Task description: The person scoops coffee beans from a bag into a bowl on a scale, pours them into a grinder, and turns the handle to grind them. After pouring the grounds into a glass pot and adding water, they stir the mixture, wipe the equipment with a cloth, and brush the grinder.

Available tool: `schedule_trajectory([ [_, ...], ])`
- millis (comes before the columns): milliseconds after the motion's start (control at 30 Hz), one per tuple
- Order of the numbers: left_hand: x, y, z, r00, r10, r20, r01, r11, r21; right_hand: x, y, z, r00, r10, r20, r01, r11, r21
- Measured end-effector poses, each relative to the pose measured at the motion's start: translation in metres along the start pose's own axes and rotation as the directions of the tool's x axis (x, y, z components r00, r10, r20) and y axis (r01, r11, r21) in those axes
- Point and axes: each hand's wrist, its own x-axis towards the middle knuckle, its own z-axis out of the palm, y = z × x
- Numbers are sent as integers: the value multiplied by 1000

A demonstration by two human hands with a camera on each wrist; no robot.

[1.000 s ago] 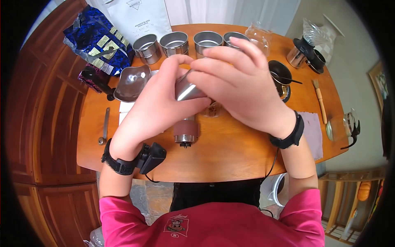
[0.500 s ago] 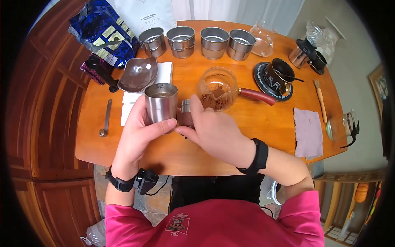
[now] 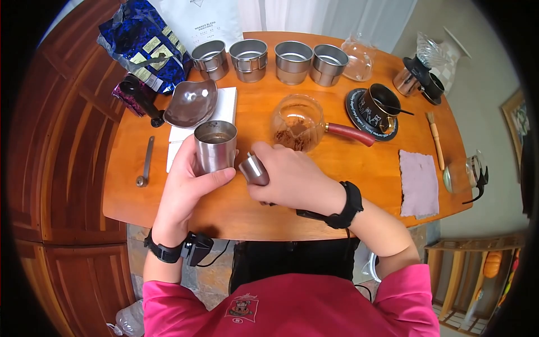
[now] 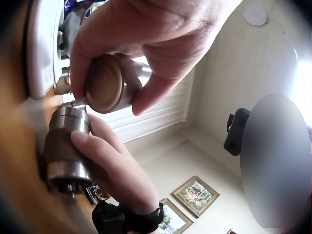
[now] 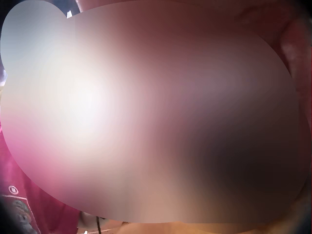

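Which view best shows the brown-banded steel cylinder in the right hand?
Left wrist: the brown-banded steel cylinder shows nearly end to end. In the head view, the right hand hides much of it; the right wrist view is too blurred to tell.

- Reddish-brown wooden doors with raised panels (image 3: 73, 163) fill the left side.
- A honey-orange wooden table (image 3: 376, 180) with a curved far edge stands in the middle.
- White folded curtains (image 3: 325, 17) hang beyond it.
- Mottled grey-and-tan stone floor tiles (image 3: 210, 281) show below.
- A light-brown slatted wooden rack (image 3: 477, 242) stands lower right.
- The left wrist view shows a gold-framed landscape painting (image 4: 196, 196) on a cream wall (image 4: 168, 161), and bright white light (image 4: 304, 87).
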Motion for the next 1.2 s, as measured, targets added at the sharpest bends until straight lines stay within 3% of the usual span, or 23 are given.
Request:
schedule_trajectory([
  [133, 7, 0, 6, 999, 43, 14, -43, 999, 5, -16, -1, -30, 996, -19, -88, 28, 993, 111],
  [167, 10, -1, 8, 998, 59, 21, -60, 998, 18, -23, -12, -49, 994, 110, -21, -89, 893, 442],
  [200, 13, -2, 11, 998, 60, 22, -60, 998, 19, -28, -3, -56, 971, -9, -240, 85, 948, 308],
  [267, 19, -4, 21, 997, 64, 50, -70, 989, 127, -34, 8, -65, 829, -58, -557, 307, 879, 365],
  [300, 22, -4, 28, 996, 65, 55, -72, 989, 127, -34, 13, -70, 784, -51, -619, 419, 778, 467],
  [367, 29, -2, 42, 983, 66, 169, -111, 955, 274, -27, 22, -68, 593, -69, -802, 682, 572, 455],
  [400, 32, -6, 50, 976, 83, 202, -140, 948, 285, -29, 26, -69, 607, -86, -790, 704, 520, 484],
  [433, 35, -7, 58, 973, 79, 219, -142, 947, 289, -30, 31, -68, 597, -77, -799, 705, 524, 477],
  [500, 41, -10, 73, 955, 115, 275, -193, 941, 276, -32, 42, -67, 487, -192, -852, 724, 635, 270],
  [533, 44, -11, 80, 957, 108, 270, -184, 944, 274, -35, 44, -69, 472, -211, -856, 663, 725, 187],
  [667, 51, -16, 91, 936, 172, 308, -265, 919, 291, -37, 50, -68, 439, -289, -851, 577, 816, 21],
  [833, 43, -19, 92, 933, 217, 287, -304, 903, 305, -35, 52, -63, 456, -308, -835, 571, 821, 8],
  [900, 41, -19, 90, 933, 244, 265, -316, 906, 280, -36, 49, -63, 500, -300, -812, 595, 800, 71],
  [1067, 36, -16, 85, 859, 389, 334, -503, 764, 404, -37, 47, -59, 567, -281, -774, 605, 779, 161],
  [1200, 35, -14, 82, 871, 359, 336, -481, 762, 433, -36, 45, -57, 611, -292, -736, 562, 815, 143],
])
